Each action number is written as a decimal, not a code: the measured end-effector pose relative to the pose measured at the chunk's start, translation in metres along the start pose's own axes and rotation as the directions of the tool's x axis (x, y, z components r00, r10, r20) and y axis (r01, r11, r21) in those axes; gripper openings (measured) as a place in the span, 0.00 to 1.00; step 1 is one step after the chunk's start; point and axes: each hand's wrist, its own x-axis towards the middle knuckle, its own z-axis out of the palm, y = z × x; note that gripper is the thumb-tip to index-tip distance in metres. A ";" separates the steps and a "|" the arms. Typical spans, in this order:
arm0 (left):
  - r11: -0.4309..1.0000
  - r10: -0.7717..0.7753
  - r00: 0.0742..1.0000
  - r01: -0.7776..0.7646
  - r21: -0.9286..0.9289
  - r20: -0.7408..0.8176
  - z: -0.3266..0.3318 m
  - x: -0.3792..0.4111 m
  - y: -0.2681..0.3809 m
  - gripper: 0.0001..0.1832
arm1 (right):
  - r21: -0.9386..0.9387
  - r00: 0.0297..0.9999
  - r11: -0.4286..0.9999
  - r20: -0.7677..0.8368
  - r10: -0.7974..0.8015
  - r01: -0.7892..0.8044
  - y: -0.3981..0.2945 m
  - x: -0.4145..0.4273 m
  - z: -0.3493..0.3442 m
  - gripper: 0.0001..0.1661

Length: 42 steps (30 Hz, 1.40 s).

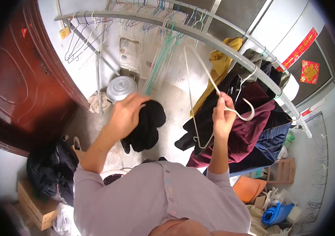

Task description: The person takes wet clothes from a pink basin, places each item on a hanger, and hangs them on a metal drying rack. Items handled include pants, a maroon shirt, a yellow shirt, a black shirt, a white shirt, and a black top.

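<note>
My left hand [124, 116] is raised at the centre left, its fingers closed on a bunched black garment [148, 126] that hangs down beside it. A white plastic clothes hanger [188, 70] is in my right hand [224, 116], gripped near its neck, with the hook pointing right and the long frame reaching up and down to the left. Just behind and right of that hand hang a maroon garment [253, 118], dark garments and blue jeans [273, 144]. The hanger's lower end overlaps the black clothing in view.
A curved metal clothes rail [182, 28] crosses overhead, bearing many empty hangers and a yellow garment [225, 56]. A lidded metal pot [121, 87] stands on the floor beyond my left hand. At lower left are a cardboard box [31, 203] and dark clothing; an orange plastic object [248, 188] lies lower right.
</note>
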 end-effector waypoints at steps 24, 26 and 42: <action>0.980 -0.187 0.981 0.182 -0.082 -0.057 -0.086 0.055 0.011 0.08 | 0.186 0.729 0.927 0.576 -0.370 0.324 -0.012 0.027 0.009 0.10; 0.986 -0.164 0.984 0.163 -0.023 -0.070 -0.082 0.055 0.014 0.08 | 0.075 0.693 0.945 0.662 -0.286 0.318 -0.022 0.028 0.006 0.09; 0.979 0.107 0.913 -0.026 -0.204 0.393 -0.042 0.033 0.012 0.29 | -0.266 0.701 0.935 0.713 0.029 0.232 -0.039 0.020 0.050 0.11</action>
